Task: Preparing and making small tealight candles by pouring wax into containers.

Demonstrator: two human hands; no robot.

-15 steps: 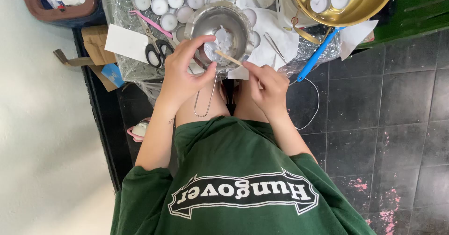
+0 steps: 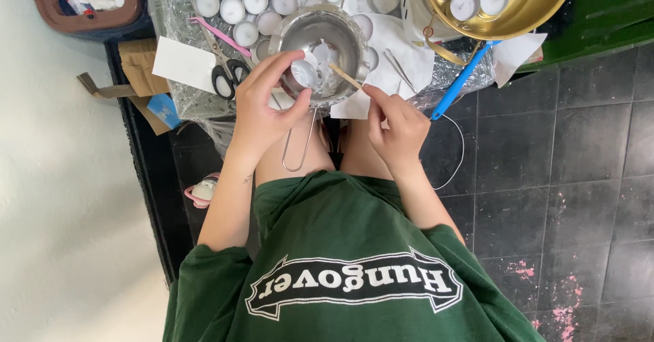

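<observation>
I have a small round tealight cup pinched in the fingers of my left hand, held tilted over the mouth of the little steel pot. My right hand grips a thin wooden stick between thumb and forefinger, its tip reaching into the cup. White wax scraps lie in the pot just beyond my left fingertips.

As I judge it, I am prying the wax out of the cup so it drops into the pot. The next move calls for a steady lever of the stick under the wax, with the cup kept over the pot's opening so nothing falls outside.

The pot's wire handle hangs down toward my knees, below my left hand. Beyond my left fingers, on crinkled foil, stand more tealights in rows, with scissors and a pink stick beside them. Past my right hand lie tweezers on white paper, a blue tool, and a brass bowl holding further tealights.
</observation>
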